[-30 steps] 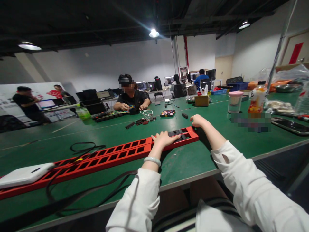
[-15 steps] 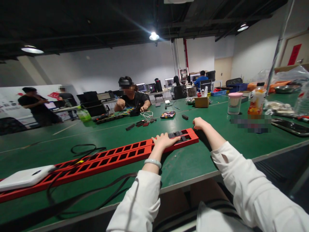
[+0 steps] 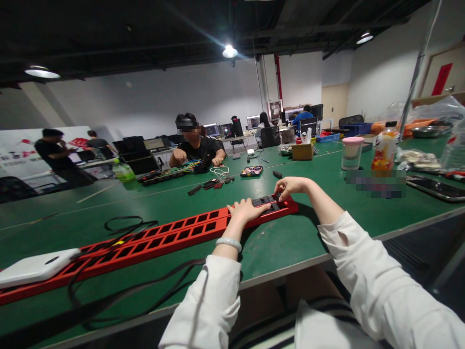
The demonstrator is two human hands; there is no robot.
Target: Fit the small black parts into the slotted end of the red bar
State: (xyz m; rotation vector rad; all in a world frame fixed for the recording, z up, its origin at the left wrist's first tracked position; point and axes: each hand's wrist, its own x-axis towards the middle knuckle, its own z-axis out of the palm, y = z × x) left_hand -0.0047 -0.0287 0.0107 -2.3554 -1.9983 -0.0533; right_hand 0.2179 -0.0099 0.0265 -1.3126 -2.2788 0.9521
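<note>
Both hands on the red slotted frame (image 3: pixel 189 236), right one doing a fingertip pinch.
So the left hand (image 3: pixel 245 212) is lying palm-down across it, fingers fanned out, thumb pointing at the black blocks (image 3: pixel 263 200) seated near its right end. Right hand (image 3: pixel 291 187) comes in from the right, wrist arched up, fingers curled down, thumb and index pinching a small dark piece (image 3: pixel 278 196) right over that end. Frame's lying slantwise near the front edge of the green bench (image 3: pixel 286 247), fwiw.

Matt red plastic-looking frame (image 3: pixel 189 235) on smooth green tabletop (image 3: pixel 276 247).
</note>
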